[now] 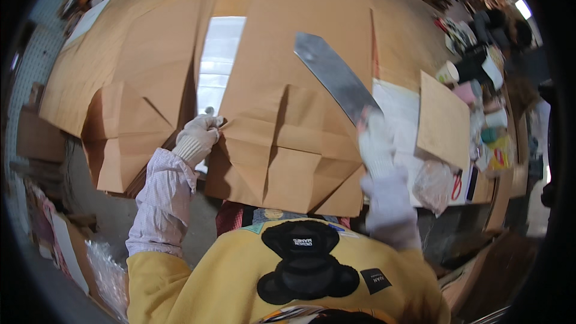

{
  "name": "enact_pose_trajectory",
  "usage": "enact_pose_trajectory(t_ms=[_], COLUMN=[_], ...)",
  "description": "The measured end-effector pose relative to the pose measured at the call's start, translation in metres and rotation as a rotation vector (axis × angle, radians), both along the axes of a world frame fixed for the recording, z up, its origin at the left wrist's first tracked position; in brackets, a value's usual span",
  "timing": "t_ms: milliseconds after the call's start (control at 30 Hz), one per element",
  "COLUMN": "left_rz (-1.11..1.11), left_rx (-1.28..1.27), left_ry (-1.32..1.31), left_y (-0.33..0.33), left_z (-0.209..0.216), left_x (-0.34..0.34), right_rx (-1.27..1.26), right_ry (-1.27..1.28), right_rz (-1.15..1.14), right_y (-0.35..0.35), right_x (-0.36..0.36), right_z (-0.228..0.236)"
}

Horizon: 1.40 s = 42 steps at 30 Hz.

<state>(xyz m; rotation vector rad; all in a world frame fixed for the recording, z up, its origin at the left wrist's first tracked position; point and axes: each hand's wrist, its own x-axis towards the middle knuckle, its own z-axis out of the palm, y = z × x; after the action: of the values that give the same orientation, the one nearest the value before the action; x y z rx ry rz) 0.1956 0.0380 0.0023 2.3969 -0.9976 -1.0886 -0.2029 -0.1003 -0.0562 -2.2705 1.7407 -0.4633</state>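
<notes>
Both my hands wear white knit gloves. In front of me lies a large brown paper bag [300, 30], its near end opened into folded flaps [294, 174]. My left hand [199, 137] is closed at the left edge of these flaps, with fingertips pinching the paper. My right hand [377, 144], a little blurred, grips the near end of a long flat metal strip [336, 75] with an angled tip. The strip slants to the far left above the bag; whether it touches the paper I cannot tell. To the left lies a stack of similar brown paper bags [135, 120].
On the right are a tan board [443, 121], a clear plastic bag [433, 186], red-handled scissors [457, 187] and a paper cup [447, 73] among other clutter. White sheets [222, 54] cover parts of the wooden table [72, 93]. A crumpled plastic wrap [105, 270] sits low on the left.
</notes>
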Motion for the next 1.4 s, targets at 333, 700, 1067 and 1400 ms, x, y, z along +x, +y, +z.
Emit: enact_pose_trajectory(t_ms=[333, 700, 1067, 1400], left_rz=[-0.341, 0.5, 0.465, -0.607], left_rx=[-1.043, -0.24, -0.468, -0.712], left_ry=[-0.42, -0.851, -0.902, -0.427], left_y=[0.046, 0.223, 0.236, 0.057], left_z=[0.119, 0.046, 0.067, 0.02], left_x=[0.087, 0.388, 0.339, 0.011], right_rx=[0.183, 0.333, 0.117, -0.019], right_ry=[-0.449, -0.107, -0.136, 0.068], right_rz=[0.261, 0.761, 0.944, -0.005], right_y=[0.024, 0.089, 0.079, 0.062], right_x=[0.081, 0.399, 0.219, -0.021], right_z=[0.004, 0.067, 0.041, 0.001])
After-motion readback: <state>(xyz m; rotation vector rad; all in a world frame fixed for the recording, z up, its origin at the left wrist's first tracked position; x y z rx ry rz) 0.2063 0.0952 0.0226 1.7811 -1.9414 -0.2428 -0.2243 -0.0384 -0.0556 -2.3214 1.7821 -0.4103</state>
